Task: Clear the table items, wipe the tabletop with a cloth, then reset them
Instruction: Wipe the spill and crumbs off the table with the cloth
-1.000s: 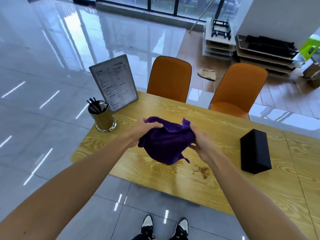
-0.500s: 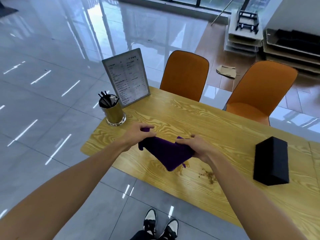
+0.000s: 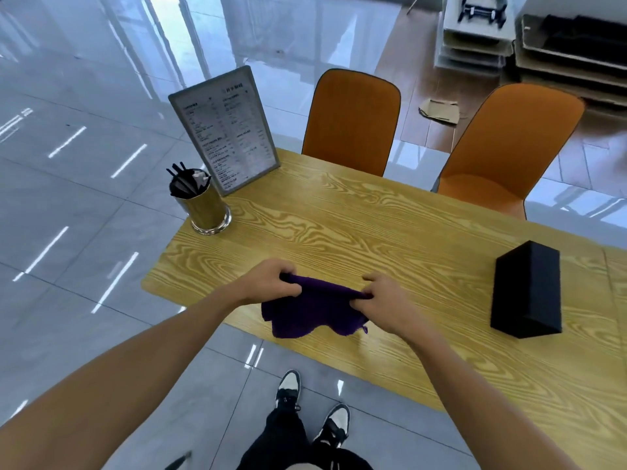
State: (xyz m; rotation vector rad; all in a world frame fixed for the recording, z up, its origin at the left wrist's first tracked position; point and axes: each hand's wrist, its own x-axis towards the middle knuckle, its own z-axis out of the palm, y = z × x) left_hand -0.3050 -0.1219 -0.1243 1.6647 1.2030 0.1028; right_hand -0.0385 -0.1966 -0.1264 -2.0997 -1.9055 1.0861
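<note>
Cloth (image 3: 312, 313) at frame centre looks soft, light and floppy; left hand (image 3: 271, 283) and right hand (image 3: 383, 300) each pinch its top edge, the sensible hold.

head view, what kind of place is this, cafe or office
Probably a cafe or small restaurant: a standing menu card and a metal cup of black utensils sit on a wooden dining table with orange chairs.

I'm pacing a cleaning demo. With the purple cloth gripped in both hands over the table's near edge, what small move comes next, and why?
Probably lower the purple cloth flat onto the table. The left hand and right hand hold it stretched just above the wood, and the cup, menu stand and black box stand well aside.
</note>
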